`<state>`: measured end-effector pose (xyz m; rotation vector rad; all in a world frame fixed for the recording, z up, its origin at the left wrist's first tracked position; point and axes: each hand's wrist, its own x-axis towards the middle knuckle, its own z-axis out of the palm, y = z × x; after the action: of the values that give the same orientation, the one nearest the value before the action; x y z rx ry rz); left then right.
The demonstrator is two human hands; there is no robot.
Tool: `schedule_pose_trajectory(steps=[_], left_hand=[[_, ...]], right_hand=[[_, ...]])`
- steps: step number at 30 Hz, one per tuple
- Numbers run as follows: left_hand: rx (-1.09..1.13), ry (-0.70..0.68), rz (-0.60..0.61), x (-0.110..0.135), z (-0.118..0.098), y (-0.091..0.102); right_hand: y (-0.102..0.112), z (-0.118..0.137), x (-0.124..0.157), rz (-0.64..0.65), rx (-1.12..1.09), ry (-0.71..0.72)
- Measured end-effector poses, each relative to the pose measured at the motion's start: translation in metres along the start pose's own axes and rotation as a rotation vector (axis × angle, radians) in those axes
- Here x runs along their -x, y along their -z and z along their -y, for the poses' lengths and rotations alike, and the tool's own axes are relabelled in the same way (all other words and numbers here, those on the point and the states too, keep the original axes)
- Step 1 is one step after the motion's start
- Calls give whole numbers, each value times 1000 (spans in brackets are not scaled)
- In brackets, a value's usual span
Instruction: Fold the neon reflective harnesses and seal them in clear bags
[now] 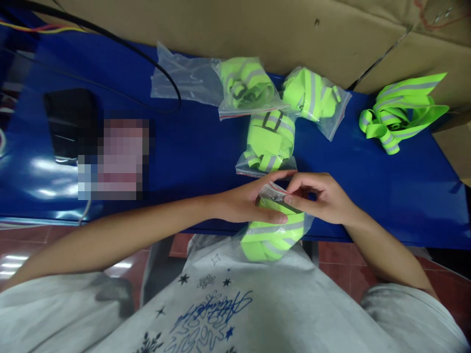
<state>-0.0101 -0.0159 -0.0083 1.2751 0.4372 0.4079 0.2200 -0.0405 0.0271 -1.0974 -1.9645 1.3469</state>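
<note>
At the table's front edge, close to my body, is a clear zip bag point(273, 240) with a rolled neon-yellow reflective strap inside. My left hand point(253, 203) grips it from the left, thumb across the front and fingers behind. The thumb and forefinger of my right hand point(316, 196) pinch the bag's red-lined zip edge near its right end. Just beyond my fingers lies another bagged reflective strap point(270, 139), with a dark buckle showing through the plastic.
Two more bagged straps point(248, 81) point(311, 93) lie at the back of the blue table point(198, 152). A loose reflective strap point(401, 115) is heaped at the right. Cardboard point(257, 24) lines the back. At left are a black object point(68, 122), a blurred-out item point(121, 157) and a black cable point(147, 54).
</note>
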Motion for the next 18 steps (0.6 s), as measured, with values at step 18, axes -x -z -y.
schedule_pose_trajectory(steps=[18], left_hand=[[-475,31,-392,40,-48,-14]], right_hand=[[-1,-1,-3,-56,-45,-5]])
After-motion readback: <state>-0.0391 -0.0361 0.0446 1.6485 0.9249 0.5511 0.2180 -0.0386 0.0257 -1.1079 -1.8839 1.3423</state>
